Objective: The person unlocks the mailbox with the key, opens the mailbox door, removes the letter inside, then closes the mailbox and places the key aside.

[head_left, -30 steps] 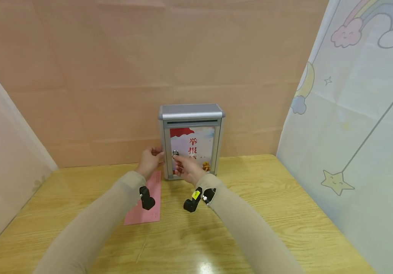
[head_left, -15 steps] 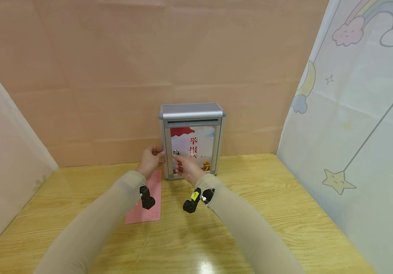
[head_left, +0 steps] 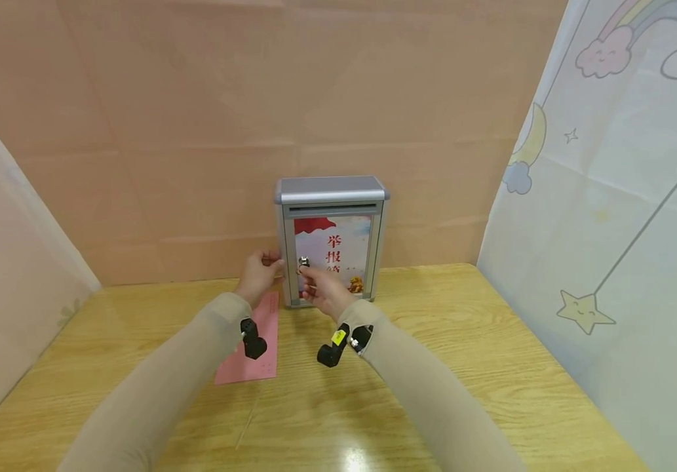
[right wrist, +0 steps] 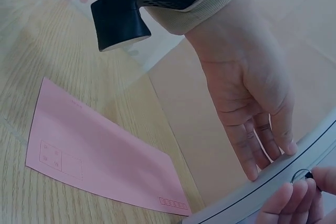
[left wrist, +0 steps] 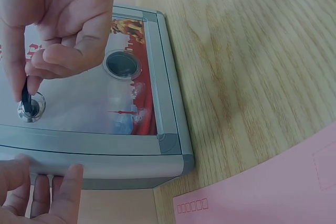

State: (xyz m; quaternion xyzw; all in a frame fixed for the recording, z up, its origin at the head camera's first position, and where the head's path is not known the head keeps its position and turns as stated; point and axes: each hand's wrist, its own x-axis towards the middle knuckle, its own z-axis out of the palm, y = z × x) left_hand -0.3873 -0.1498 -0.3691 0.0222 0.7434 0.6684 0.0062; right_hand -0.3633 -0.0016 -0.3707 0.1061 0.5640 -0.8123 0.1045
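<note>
A silver-grey letter box (head_left: 338,190) stands upright against the back wall, a slot under its lid and red characters on its front panel. The lock (left wrist: 35,113) sits near the panel's left edge. My right hand (head_left: 328,292) pinches a black-headed key (left wrist: 25,97) at this lock between thumb and finger. A thin metal ring (right wrist: 300,172) shows by the fingertips in the right wrist view. My left hand (head_left: 257,276) rests its thumb and fairly straight fingers on the box's left side. The key's blade is hidden.
A pink envelope (head_left: 263,360) lies flat on the wooden table (head_left: 444,367), left of the box and partly under my left arm in the head view. Behind stands a tan wall covering (head_left: 196,131). A patterned white side panel (head_left: 621,196) borders the right.
Both hands keep their places at the box and lock. The head view has shifted very slightly.
</note>
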